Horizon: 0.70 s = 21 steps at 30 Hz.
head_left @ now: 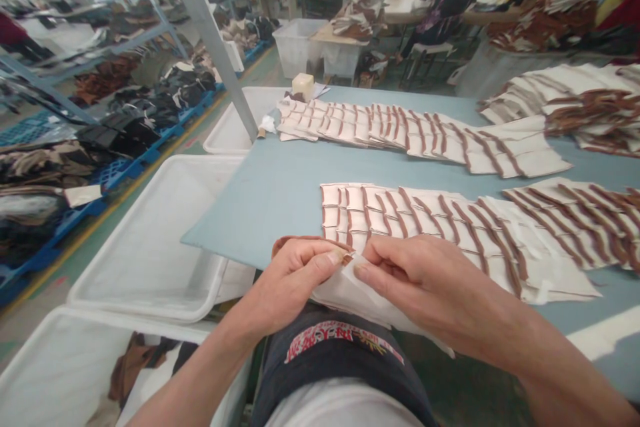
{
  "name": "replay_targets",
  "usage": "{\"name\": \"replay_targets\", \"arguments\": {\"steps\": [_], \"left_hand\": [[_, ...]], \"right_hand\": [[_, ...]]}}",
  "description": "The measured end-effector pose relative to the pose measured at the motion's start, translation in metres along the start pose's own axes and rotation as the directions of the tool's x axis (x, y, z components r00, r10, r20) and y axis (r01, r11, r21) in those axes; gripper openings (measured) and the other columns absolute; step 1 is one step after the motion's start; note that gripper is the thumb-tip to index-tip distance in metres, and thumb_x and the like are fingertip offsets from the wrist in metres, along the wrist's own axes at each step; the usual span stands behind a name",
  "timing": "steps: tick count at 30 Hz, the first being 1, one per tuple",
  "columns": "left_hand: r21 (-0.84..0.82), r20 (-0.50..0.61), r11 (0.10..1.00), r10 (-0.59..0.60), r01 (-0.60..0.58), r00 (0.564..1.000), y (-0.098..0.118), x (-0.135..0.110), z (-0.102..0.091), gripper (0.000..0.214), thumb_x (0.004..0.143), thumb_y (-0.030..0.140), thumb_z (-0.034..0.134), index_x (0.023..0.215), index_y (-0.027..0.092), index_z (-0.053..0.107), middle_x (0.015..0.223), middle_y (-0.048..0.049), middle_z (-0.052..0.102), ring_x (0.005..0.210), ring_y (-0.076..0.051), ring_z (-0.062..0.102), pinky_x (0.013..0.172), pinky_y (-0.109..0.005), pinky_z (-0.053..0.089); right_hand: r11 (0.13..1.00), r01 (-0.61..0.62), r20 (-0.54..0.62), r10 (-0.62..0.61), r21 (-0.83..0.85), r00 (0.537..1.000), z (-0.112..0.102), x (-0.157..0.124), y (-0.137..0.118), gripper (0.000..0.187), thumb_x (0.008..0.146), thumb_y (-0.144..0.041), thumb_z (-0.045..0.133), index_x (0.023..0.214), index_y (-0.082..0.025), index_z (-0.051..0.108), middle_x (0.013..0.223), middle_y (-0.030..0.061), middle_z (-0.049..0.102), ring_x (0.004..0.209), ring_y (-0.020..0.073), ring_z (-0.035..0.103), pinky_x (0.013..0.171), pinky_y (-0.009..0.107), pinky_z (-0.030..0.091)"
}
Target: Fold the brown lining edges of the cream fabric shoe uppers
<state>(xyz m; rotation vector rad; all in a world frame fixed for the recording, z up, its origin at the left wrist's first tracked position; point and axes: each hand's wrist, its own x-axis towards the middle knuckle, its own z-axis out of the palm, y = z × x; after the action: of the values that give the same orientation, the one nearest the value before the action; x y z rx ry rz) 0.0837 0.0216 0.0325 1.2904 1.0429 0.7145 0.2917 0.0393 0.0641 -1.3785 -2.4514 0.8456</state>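
Observation:
Both my hands pinch one cream fabric piece [370, 300] with a brown edge, close to my body at the table's front edge. My left hand [300, 273] is closed on its brown part, thumb on top. My right hand [405, 273] grips a pale, thin corner of the same piece a short way to the right. Between the fingertips a small whitish bit shows, too small to name. Just beyond my hands lies a row of overlapping cream fabric pieces [415, 213] with brown edges. The fabric's lower part hangs over a dark apron [345, 353].
A second overlapping row [400, 130] lies farther back on the blue table [270, 173], with more stacks [575, 100] at right. A metal post [210, 33] stands at the far left corner. White bins [150, 233] line the left side. A person [445, 7] sits in the background.

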Motion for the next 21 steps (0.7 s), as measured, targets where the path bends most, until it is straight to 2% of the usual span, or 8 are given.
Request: {"name": "replay_targets", "arguments": {"steps": [6,14,17,21], "left_hand": [[0.007,-0.007,1.0,0.01,-0.01,1.0,0.003,-0.001,0.005,0.038,0.097,0.036,0.051,0.078,0.011,0.072,0.076,-0.0044,0.061,0.083,-0.019,0.054,0.068,-0.024,0.041],[0.016,-0.038,1.0,-0.011,0.012,0.999,0.002,0.002,0.011,0.037,0.097,0.04,0.052,0.077,0.013,0.069,0.076,-0.004,0.058,0.089,-0.021,0.056,0.071,-0.024,0.042],[0.024,-0.054,1.0,-0.009,0.011,0.998,0.0,0.003,0.012,0.037,0.096,0.04,0.053,0.076,0.013,0.069,0.075,-0.004,0.057,0.09,-0.022,0.056,0.071,-0.025,0.042],[0.004,-0.043,1.0,0.005,-0.004,0.999,-0.002,0.006,0.013,0.038,0.097,0.041,0.051,0.082,0.013,0.072,0.081,-0.0055,0.062,0.088,-0.02,0.056,0.07,-0.025,0.042]], "right_hand": [[0.993,-0.055,-0.038,0.051,-0.105,0.998,0.001,0.003,-0.004,0.036,0.096,-0.03,0.055,0.062,-0.022,0.046,0.051,-0.0055,0.042,0.047,0.0127,0.036,0.055,0.031,0.015],[0.978,-0.104,-0.107,0.086,-0.181,0.991,0.004,0.0,-0.005,0.035,0.092,-0.027,0.058,0.06,-0.021,0.044,0.048,-0.0055,0.039,0.046,0.0125,0.034,0.055,0.031,0.012],[0.974,-0.153,-0.124,0.133,-0.168,0.983,0.005,-0.001,-0.003,0.037,0.093,-0.03,0.057,0.059,-0.021,0.045,0.049,-0.0046,0.042,0.047,0.0128,0.036,0.055,0.03,0.013],[0.977,-0.206,-0.099,0.2,-0.062,0.975,0.004,-0.001,0.002,0.038,0.091,-0.035,0.06,0.058,-0.021,0.049,0.051,-0.0047,0.049,0.049,0.0125,0.042,0.055,0.027,0.017]]}}
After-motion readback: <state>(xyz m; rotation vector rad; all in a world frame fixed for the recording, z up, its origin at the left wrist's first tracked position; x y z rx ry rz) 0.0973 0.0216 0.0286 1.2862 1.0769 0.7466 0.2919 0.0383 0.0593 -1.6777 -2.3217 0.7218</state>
